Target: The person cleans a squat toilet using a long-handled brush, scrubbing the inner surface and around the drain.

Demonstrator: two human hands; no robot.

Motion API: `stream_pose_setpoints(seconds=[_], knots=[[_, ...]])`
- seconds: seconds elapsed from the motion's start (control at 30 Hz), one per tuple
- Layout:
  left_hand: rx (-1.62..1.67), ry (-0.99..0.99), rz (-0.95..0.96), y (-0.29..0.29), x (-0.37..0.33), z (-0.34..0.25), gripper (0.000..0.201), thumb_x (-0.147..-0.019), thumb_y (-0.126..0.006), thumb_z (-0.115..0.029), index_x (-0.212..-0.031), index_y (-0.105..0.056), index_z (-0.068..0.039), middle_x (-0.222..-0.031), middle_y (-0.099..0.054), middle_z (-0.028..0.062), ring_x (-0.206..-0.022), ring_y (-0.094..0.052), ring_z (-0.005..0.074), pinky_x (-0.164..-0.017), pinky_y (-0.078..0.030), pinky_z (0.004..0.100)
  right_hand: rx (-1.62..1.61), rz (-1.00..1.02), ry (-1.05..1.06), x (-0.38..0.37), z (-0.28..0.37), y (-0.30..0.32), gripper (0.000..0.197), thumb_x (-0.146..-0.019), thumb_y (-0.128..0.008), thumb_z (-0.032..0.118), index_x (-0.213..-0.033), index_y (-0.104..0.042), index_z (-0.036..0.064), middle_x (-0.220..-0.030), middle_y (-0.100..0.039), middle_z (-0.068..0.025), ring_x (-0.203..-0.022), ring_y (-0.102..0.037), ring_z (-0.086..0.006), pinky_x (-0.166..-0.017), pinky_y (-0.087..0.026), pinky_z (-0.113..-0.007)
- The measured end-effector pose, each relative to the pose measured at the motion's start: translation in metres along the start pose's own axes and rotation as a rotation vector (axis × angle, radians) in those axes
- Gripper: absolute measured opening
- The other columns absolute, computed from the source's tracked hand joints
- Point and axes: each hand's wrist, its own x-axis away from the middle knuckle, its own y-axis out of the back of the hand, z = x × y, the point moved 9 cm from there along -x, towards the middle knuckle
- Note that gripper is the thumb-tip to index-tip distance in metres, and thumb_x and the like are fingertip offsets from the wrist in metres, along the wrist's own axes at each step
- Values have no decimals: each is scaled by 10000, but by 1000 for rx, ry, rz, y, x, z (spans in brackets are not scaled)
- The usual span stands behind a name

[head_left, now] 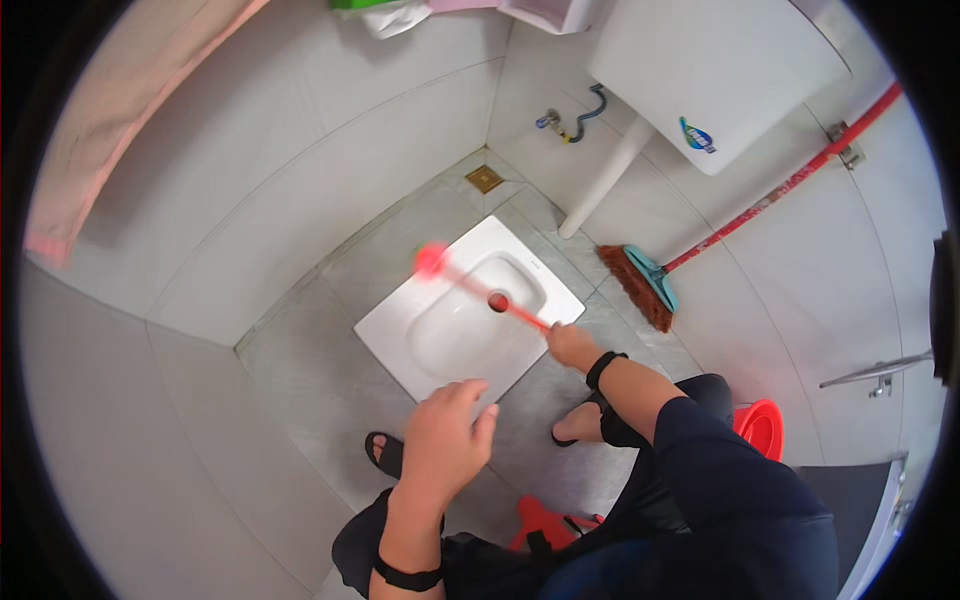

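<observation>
A red toilet brush (526, 317) is in my right hand (573, 346), whose fingers are wrapped round the end of its long handle. Its round head, smeared by motion, hovers over the far left edge of a white squat toilet (400, 318) set in the floor. The handle crosses above the bowl and its dark drain hole. My left hand (452, 435) is raised above the toilet's near edge, holding nothing, with thumb and fingers apart and slightly bent.
A red-handled broom (790, 180) leans at the right wall beside the white cistern (715, 75) and its pipe (608, 178). A floor drain (484, 179) lies in the far corner. A red bucket (762, 430) stands right of my legs; a red object (541, 524) is between my feet.
</observation>
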Motion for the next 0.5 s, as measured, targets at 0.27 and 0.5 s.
stream_pose_setpoints(seconds=[0.27, 0.5], knots=[[-197, 11, 361, -36, 5, -3, 338, -828, -656, -149, -1128, -579, -12, -972, -650, 194, -894, -614, 386, -782, -491, 443, -308, 193, -101, 1, 66, -38, 433, -989, -395, 330, -887, -571, -53, -785, -651, -246, -678, -663, -393, -575, -518, -501], [-203, -51, 274, -35, 6, -8, 340, -817, -665, -156, -1112, -577, -13, -908, -633, 170, -848, -616, 352, -743, -485, 434, -182, 40, -98, -30, -11, 20, 483, -989, -377, 376, -957, -594, -53, -799, -658, -260, -747, -660, -425, -667, -524, -531]])
